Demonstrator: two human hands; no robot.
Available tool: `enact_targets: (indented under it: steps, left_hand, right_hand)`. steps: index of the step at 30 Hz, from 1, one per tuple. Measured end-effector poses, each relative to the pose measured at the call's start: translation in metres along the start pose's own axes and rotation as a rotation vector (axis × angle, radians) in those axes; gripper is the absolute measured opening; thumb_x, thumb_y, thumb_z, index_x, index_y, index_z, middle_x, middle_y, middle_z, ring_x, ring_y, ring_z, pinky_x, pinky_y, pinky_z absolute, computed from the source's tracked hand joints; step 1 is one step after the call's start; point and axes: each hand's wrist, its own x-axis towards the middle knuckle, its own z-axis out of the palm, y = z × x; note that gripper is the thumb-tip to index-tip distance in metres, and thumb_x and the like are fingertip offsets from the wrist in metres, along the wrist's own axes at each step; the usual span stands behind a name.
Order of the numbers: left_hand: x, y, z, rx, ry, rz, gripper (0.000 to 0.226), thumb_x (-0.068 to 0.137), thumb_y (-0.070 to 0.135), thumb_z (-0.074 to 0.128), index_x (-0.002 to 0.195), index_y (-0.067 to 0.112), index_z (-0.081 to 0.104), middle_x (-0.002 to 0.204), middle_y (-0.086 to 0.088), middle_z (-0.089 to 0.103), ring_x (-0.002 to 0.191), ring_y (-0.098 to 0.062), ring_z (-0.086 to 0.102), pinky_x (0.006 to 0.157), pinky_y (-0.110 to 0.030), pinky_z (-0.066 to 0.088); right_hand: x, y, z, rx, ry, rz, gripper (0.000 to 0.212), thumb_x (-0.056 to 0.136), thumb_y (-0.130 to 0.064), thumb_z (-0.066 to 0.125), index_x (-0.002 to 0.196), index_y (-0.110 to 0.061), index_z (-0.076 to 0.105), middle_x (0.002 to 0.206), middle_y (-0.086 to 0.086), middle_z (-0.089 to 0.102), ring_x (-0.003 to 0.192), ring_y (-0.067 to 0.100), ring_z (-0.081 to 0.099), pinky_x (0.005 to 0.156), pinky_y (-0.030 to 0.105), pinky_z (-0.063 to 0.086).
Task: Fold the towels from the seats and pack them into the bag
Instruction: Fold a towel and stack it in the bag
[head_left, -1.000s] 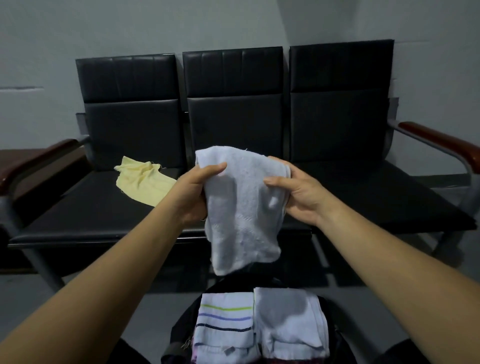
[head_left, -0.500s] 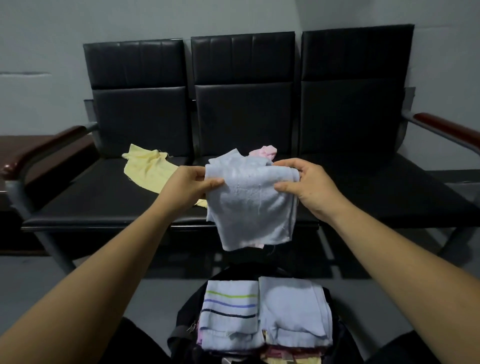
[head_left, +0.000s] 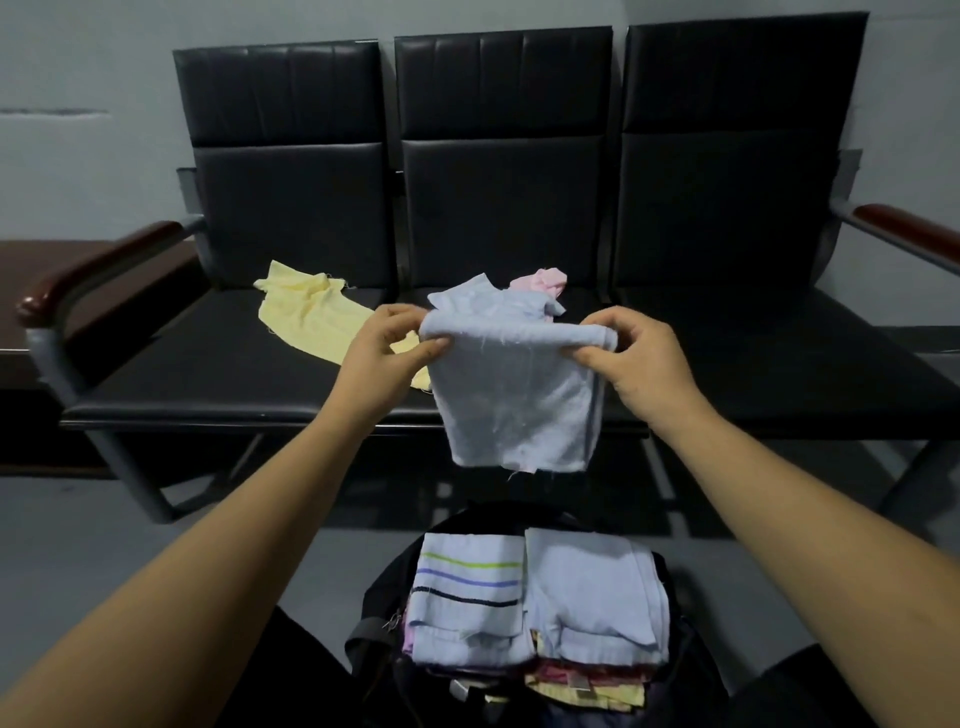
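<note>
Two hands share one pale towel (head_left: 514, 405) in head view: L hand (head_left: 387, 345) pinches the top-left corner of its rolled fold, R hand (head_left: 636, 358) pinches the top-right, so the cloth hangs flat btwn them, in front of the middle seat's front edge, touching neither bench nor bag. Its bottom hem is frayed w/ loose threads, and the weave looks thin and soft. Open air runs from hem down to black bag (head_left: 374, 618), mouth open, w/ grey floor (head_left: 104, 545) beside it. Inside, striped towel (head_left: 467, 587) (green, blue, dark lines) and plain folded towel (head_left: 592, 587) sit touching side by side over coloured layers. Bench (head_left: 727, 364) has 3 black padded seats, ribbed backs, metal frame and glossy brown armrests. Yellow towel (head_left: 306, 312) lies crumpled on left seat. Blue-grey towel (head_left: 483, 299) & pink towel (head_left: 540, 280) are bunched on middle seat.
</note>
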Motion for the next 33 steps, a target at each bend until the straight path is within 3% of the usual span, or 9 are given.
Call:
enact_targets:
  steps: [4,8,12,15,17,21,25,28,33]
  left_hand:
    - [-0.008,0.007,0.002,-0.272,-0.044,0.058,0.014,0.1,0.011,0.058,0.11,0.015,0.067,0.096,0.016,0.071,0.094,-0.002,0.066,0.074,-0.016,0.052]
    - [-0.006,0.008,0.01,-0.35,0.002,-0.015,0.014,0.102,0.022,0.057,0.11,0.015,0.067,0.098,-0.004,0.074,0.09,-0.017,0.071,0.076,-0.031,0.059]
    - [-0.008,-0.004,0.018,-0.285,0.059,-0.061,0.017,0.103,0.031,0.056,0.112,0.02,0.067,0.092,0.001,0.074,0.081,-0.016,0.072,0.069,-0.029,0.058]
    - [-0.011,-0.022,0.024,-0.314,0.102,-0.162,0.019,0.103,0.04,0.054,0.112,0.03,0.067,0.101,0.002,0.074,0.091,-0.02,0.073,0.077,-0.036,0.059]
    - [-0.015,-0.04,0.028,-0.329,0.076,-0.263,0.02,0.102,0.043,0.053,0.111,0.033,0.068,0.104,0.003,0.075,0.097,-0.019,0.072,0.083,-0.039,0.059]
    - [-0.028,-0.092,0.039,-0.282,-0.027,-0.44,0.016,0.102,0.037,0.057,0.104,0.032,0.072,0.106,0.005,0.076,0.106,-0.018,0.07,0.094,-0.039,0.055]
    - [-0.043,-0.135,0.045,-0.2,-0.183,-0.643,0.024,0.096,0.03,0.064,0.12,0.029,0.069,0.116,0.0,0.073,0.103,-0.019,0.071,0.093,-0.04,0.057]
    - [-0.06,-0.161,0.052,-0.123,-0.349,-0.779,0.042,0.087,0.023,0.074,0.126,0.031,0.061,0.113,-0.001,0.071,0.099,-0.025,0.072,0.084,-0.045,0.061]
    - [-0.093,-0.204,0.06,-0.087,-0.48,-0.94,0.044,0.091,0.011,0.068,0.13,0.027,0.057,0.107,0.003,0.069,0.093,-0.017,0.069,0.071,-0.03,0.058]
  right_hand:
    - [-0.003,0.001,0.002,0.328,-0.018,0.084,0.013,0.085,-0.019,0.08,0.092,-0.022,0.07,0.101,0.001,0.073,0.101,0.016,0.07,0.084,0.028,0.055]
    - [-0.003,-0.003,0.012,0.47,-0.017,0.157,0.015,0.086,-0.015,0.078,0.091,-0.013,0.065,0.092,0.004,0.074,0.091,0.023,0.073,0.074,0.034,0.059]
    - [-0.003,-0.002,0.023,0.589,0.066,0.239,0.019,0.087,-0.018,0.078,0.099,-0.006,0.07,0.099,0.01,0.077,0.092,0.027,0.075,0.079,0.039,0.06]
    - [-0.012,0.018,0.032,0.866,-0.123,0.48,0.038,0.093,-0.031,0.07,0.122,-0.005,0.069,0.118,0.016,0.073,0.11,0.032,0.07,0.096,0.047,0.055]
    - [-0.024,0.04,0.046,0.939,-0.252,0.64,0.045,0.094,-0.031,0.064,0.13,-0.005,0.065,0.123,0.017,0.071,0.113,0.031,0.069,0.097,0.045,0.055]
    - [-0.042,0.094,0.078,0.856,-0.153,0.818,0.042,0.094,-0.014,0.063,0.13,0.008,0.061,0.121,0.024,0.069,0.113,0.036,0.067,0.09,0.043,0.058]
    - [-0.052,0.126,0.101,0.699,-0.105,0.964,0.026,0.096,-0.009,0.063,0.116,0.006,0.068,0.111,0.024,0.073,0.106,0.037,0.07,0.09,0.044,0.057]
    - [-0.062,0.152,0.12,0.555,-0.11,1.074,0.022,0.093,-0.007,0.067,0.112,0.006,0.069,0.106,0.023,0.074,0.101,0.038,0.071,0.094,0.049,0.056]
    - [-0.086,0.193,0.146,0.364,-0.152,1.125,0.02,0.091,-0.003,0.071,0.107,0.006,0.067,0.108,0.022,0.072,0.104,0.036,0.069,0.1,0.049,0.054]
